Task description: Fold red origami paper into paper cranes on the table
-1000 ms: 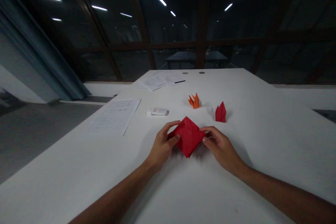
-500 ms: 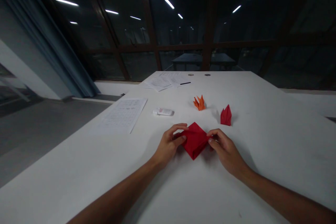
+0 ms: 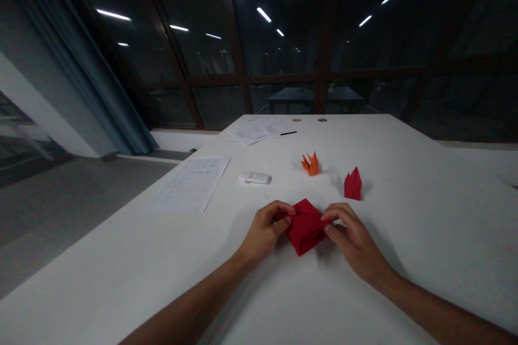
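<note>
Red paper (image 3: 304, 223) is a part-folded diamond over the surface (image 3: 424, 221), between both hands. I've got left hand (image 3: 264, 230) pinching its left corner, right hand (image 3: 353, 238) pinching its right. Orange figure (image 3: 311, 164) and small red figure (image 3: 353, 184) beyond look finished; this one isn't, remaining folds unclear.

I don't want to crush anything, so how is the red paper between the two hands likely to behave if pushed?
The red paper, pinched by the left hand and right hand, is probably light, since its folded layers look thin. It may bend easily, as its lower right side seems to gape open. Rolling seems unlikely, given its pointed corners.
</note>
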Demonstrator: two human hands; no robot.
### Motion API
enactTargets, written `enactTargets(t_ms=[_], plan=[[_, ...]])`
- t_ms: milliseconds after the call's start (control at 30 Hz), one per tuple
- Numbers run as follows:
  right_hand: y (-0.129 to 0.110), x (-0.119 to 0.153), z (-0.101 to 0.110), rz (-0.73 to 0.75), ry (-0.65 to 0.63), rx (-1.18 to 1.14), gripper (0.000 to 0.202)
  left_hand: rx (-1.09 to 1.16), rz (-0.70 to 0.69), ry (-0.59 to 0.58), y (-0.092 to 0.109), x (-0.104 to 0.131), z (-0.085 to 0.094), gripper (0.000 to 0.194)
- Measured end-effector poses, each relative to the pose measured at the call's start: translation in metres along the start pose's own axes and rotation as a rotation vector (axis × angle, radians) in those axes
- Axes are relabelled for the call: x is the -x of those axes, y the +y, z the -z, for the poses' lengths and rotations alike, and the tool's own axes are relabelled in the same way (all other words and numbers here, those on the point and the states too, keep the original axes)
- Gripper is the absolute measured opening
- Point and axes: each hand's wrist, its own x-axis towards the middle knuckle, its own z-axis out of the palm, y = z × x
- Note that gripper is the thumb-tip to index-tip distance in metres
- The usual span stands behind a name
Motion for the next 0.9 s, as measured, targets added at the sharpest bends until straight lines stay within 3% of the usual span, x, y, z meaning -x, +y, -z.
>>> enactTargets(t_ms=[433,800,900], plan=[[0.005,-0.004,0.0,-0.031,0.093,0.01,0.013,-0.057,-0.064,-0.177,0.009,0.005,0.002,0.037],[-0.001,0.0,-0.001,-0.098,0.016,-0.076,0.015,-0.124,-0.025,-0.095,0.003,0.001,0.0,0.026],[0.001,0.003,0.0,-0.115,0.028,-0.113,0.035,-0.124,-0.043,-0.101,-0.002,0.0,0.001,0.019]])
